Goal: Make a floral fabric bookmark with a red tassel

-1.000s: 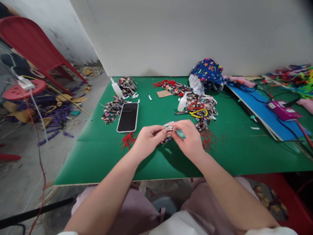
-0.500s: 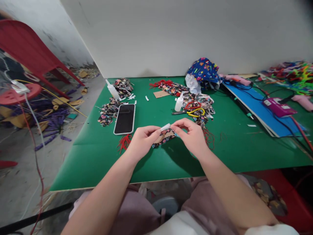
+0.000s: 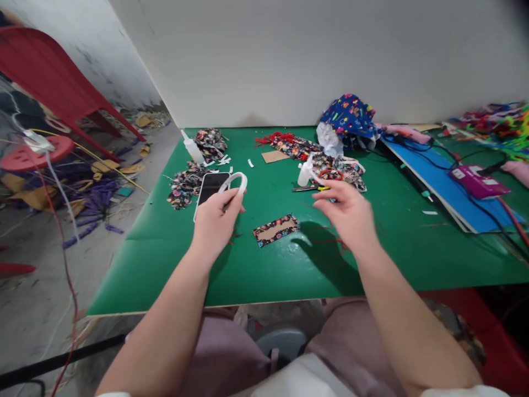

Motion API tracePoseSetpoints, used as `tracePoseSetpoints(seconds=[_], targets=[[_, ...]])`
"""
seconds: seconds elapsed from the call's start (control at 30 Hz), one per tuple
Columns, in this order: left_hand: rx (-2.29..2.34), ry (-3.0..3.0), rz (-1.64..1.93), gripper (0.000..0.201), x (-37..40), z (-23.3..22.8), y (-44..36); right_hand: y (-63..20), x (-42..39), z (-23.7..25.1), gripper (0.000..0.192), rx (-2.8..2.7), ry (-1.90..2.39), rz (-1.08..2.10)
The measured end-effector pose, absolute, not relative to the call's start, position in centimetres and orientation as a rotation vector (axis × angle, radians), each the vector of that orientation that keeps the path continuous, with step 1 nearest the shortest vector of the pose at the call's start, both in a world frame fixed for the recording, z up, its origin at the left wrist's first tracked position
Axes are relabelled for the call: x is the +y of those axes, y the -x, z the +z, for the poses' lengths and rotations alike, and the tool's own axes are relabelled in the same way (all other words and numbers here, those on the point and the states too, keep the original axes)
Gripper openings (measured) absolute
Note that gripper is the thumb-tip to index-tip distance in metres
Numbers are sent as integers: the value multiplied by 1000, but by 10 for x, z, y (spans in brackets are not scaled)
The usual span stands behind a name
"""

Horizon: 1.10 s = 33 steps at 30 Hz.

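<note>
My left hand (image 3: 217,218) pinches a curled white paper strip (image 3: 235,179) and holds it above the black phone (image 3: 209,187). A small floral fabric rectangle with a cardboard centre (image 3: 275,229) lies flat on the green table (image 3: 268,270) between my hands. My right hand (image 3: 347,212) hovers with fingers spread, empty, just short of the red and yellow scissors (image 3: 328,176) and a small white glue bottle (image 3: 305,172).
Floral fabric scraps (image 3: 188,184) lie left of the phone, with a second glue bottle (image 3: 190,148) behind. A blue patterned cloth (image 3: 349,116) sits at the back. A blue board (image 3: 438,182) with a purple device (image 3: 479,182) is on the right. A red chair (image 3: 49,82) stands on the left.
My hands have parted. The fabric rectangle was set down on the table. My left hand carried the white strip off to the left; my right hand moved up towards the scissors.
</note>
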State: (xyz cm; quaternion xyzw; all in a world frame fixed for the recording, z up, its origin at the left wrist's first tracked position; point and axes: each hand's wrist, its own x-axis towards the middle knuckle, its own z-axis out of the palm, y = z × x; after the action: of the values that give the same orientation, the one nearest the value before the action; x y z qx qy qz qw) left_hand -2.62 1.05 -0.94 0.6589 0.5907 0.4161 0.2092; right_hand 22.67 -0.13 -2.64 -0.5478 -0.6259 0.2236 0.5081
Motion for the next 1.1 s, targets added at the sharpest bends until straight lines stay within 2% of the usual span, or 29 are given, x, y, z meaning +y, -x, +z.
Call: tracePoseSetpoints(seconds=[0.1,0.2,0.37,0.57,0.63,0.7,0.8,0.93,1.03,1.1], targets=[[1687,-2259,891,29,14,-13,20,-217,4,-49,67,-1923,1295,632],[1672,-2515,698,29,20,-30,19,-206,6,-57,82,-2205,1253,651],[1666,-2598,579,25,27,-53,26,-205,7,-52,82,-2329,1345,597],[1700,-2281,1025,31,21,-39,22,-210,5,-40,69,-2167,1275,651],[1651,-2062,1083,32,18,-31,19,-210,2,-35,68,-2072,1191,459],[1537,-1763,1120,36,14,-25,15,-208,-1,-33,68,-1979,1090,139],[1181,-1245,1164,47,8,-21,8,-201,-8,-35,69,-1839,961,-259],[707,-917,1116,54,-2,-21,-1,-190,-18,-45,71,-1832,872,-337],[531,-908,1044,60,-6,-24,-2,-182,-25,-47,69,-1845,802,-312],[461,-925,1024,57,-8,-26,1,-177,-30,-43,68,-1847,758,-314]])
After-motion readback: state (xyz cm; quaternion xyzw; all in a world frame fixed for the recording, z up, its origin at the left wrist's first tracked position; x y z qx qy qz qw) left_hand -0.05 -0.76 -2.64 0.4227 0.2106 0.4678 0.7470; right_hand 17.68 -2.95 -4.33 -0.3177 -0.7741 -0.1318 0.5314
